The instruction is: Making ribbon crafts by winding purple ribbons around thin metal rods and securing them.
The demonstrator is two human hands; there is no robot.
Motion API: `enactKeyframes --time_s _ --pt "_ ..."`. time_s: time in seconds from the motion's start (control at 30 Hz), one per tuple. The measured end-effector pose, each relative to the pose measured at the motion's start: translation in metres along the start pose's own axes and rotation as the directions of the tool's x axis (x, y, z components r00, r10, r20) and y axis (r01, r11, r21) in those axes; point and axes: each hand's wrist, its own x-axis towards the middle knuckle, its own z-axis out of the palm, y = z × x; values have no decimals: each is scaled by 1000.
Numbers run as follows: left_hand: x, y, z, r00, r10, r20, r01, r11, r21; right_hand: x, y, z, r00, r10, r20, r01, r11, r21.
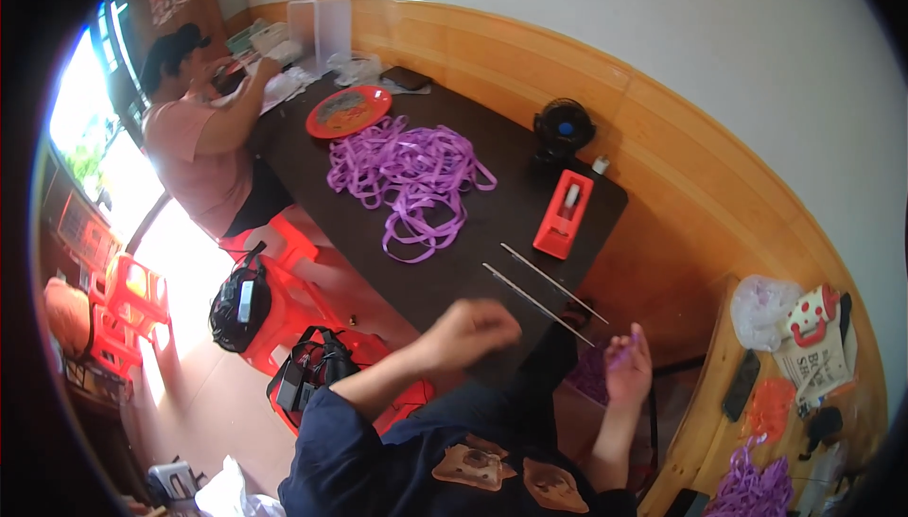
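Dark table (pixel 492 233) strewn with purple ribbon (pixel 411 176). Left hand (pixel 468 331) curled, blurred, grip unclear; right hand (pixel 628 366) half open pinching purple scrap (pixel 624 351). Could knock thin rods (pixel 541 292) off edge

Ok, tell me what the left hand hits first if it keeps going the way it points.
Likely the nearer thin metal rod on the dark table: the left hand, blurred, points up-right toward it. Depth is unclear.
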Motion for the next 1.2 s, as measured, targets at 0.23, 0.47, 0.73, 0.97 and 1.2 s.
enactKeyframes --time_s 0.23,0.47,0.73,0.97,1.2 --pt "44 -26 -73 762 531 -372 278 250 927 4 -23 -161 869 -494 -24 -13 26 -1000" --pt "45 -31 -63 735 631 -249 6 361 932 -32 10 58 775 -566 281 331 -14 -943" --pt "28 9 -22 728 685 2 -479 507 717 -6 84 194 866 53 497 485 145 -862" --pt "9 21 -59 836 528 149 -542 751 376 28 105 191 769 79 635 618 164 -769" --pt "54 7 -97 783 583 -216 126 192 973 7 101 188 741 95 665 645 174 -744"
